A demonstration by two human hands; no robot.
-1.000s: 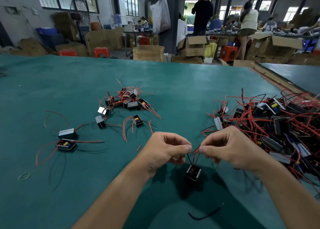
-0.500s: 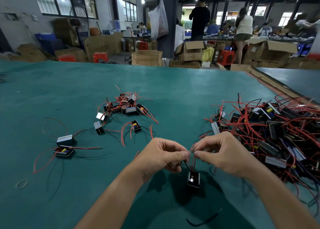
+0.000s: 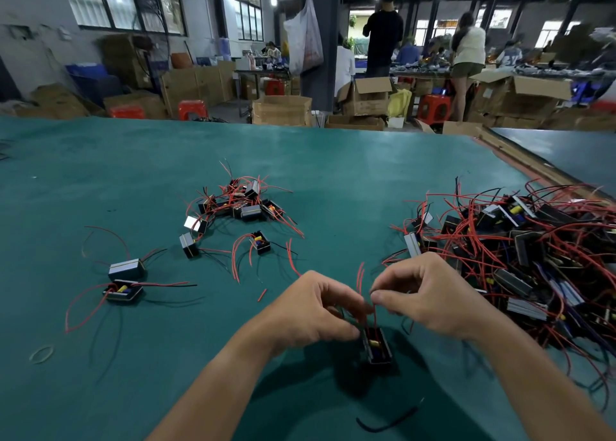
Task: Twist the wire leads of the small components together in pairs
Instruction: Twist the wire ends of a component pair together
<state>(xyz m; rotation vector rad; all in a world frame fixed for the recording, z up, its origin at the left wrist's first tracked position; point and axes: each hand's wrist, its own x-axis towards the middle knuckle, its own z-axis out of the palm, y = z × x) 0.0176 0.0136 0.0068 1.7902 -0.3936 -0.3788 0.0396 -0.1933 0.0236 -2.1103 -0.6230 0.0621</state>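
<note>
The right hand [image 3: 430, 300] pinches one of the red leads [image 3: 360, 275] between the tips of thumb and forefinger, with the other fingers curled loosely behind. The left hand [image 3: 313, 310] has its fingers curled in on the same leads from the other side. Its fingertips are blurred, so the exact hold is unclear. The leads rise from a small black open-topped component [image 3: 378, 349], which sits on the green table mat [image 3: 100, 173] just below and between the two hands, beside the left thumb. A yellow part shows inside it. Any markings on the casing are too small to read.

A loose black wire [image 3: 386, 424] lies nearer the person. To the right is a large heap of components [image 3: 533, 240] tangled in red and black wires. Ahead to the left is a smaller cluster [image 3: 240, 204], and farther left are two components [image 3: 126, 269] touching each other. A rubber band [image 3: 41, 354] lies at the far left.
</note>
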